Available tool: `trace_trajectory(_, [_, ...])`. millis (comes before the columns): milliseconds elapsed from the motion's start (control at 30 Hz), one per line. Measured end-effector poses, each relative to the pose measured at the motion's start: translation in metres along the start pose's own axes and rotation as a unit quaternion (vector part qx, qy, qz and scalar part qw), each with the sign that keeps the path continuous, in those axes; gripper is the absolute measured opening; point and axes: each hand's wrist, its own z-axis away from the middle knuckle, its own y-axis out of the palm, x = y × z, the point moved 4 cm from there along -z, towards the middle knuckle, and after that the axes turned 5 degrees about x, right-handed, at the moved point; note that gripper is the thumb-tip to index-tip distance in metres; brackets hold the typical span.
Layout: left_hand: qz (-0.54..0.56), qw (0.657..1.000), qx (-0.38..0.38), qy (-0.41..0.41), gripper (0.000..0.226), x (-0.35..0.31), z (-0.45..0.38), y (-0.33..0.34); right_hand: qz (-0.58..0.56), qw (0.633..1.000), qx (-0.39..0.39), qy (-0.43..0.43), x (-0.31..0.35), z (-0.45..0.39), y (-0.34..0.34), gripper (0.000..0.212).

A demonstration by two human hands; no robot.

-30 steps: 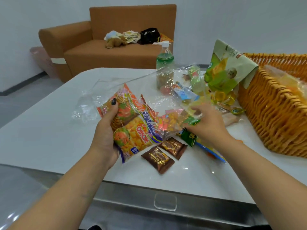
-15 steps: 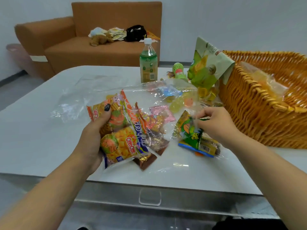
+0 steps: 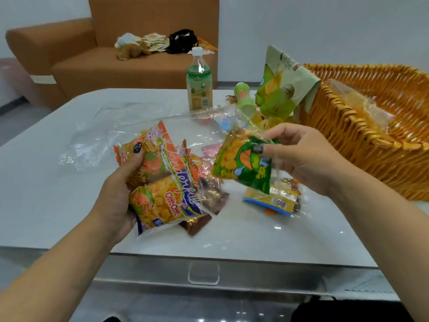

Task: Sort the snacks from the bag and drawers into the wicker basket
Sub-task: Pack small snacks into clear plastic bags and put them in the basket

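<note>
Between hands (image 3: pixel 301 159), over tabletop (image 3: pixel 46 182): green-and-yellow snack packet (image 3: pixel 243 166), now lifted clear of clear plastic bag (image 3: pixel 111 133), pinched by right hand. Left hand (image 3: pixel 120 187) grips orange snack packets (image 3: pixel 160 182). Woven wicker basket (image 3: pixel 348 140) right of right hand; transfer likely next.

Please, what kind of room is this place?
Probably a living room or lounge: an orange sofa with a soft toy stands behind a low white table holding snacks and a wicker basket.
</note>
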Motion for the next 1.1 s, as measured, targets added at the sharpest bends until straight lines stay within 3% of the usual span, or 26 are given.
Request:
trace_trajectory(167, [0.0, 0.999, 0.037, -0.007, 0.036, 0.004, 0.002, 0.006, 0.129, 0.987, 0.098, -0.003, -0.005, 0.001, 0.019, 0.031])
trace_trajectory(267, [-0.003, 0.999, 0.047, -0.001, 0.035, 0.005, 0.003, 0.008, 0.148, 0.978, 0.147, 0.01, -0.013, 0.003, 0.03, 0.033])
trace_trajectory(433, [-0.01, 0.999, 0.045, 0.02, 0.036, 0.004, 0.005, 0.008, 0.254, 0.958, 0.127, 0.035, -0.028, -0.002, 0.033, 0.03])
trace_trajectory(600, [-0.041, 0.999, -0.002, 0.035, 0.045, -0.001, 0.003, -0.002, 0.207, 0.967, 0.134, 0.069, -0.039, -0.007, 0.046, 0.038])
trace_trajectory(733, [0.011, 0.999, -0.021, 0.047, 0.033, -0.006, 0.002, -0.003, 0.183, 0.978, 0.093, 0.042, -0.021, -0.016, 0.051, 0.039])
trace_trajectory(800, [0.053, 0.996, -0.028, 0.06, 0.038, -0.011, 0.001, -0.004, 0.11, 0.991, 0.07, 0.018, -0.006, -0.021, 0.048, 0.027])
trace_trajectory(900, [0.09, 0.991, -0.054, 0.087, 0.038, -0.02, 0.001, -0.011, -0.087, 0.995, 0.041, -0.015, 0.006, -0.028, 0.046, 0.027])
trace_trajectory(1000, [0.118, 0.986, -0.07, 0.099, 0.047, -0.027, 0.001, -0.019, -0.192, 0.98, -0.049, -0.033, 0.005, -0.038, 0.041, 0.016])
trace_trajectory(1100, [0.138, 0.981, -0.08, 0.109, 0.048, -0.032, 0.001, -0.028, -0.15, 0.979, -0.139, 0.005, -0.01, -0.05, 0.041, 0.012])
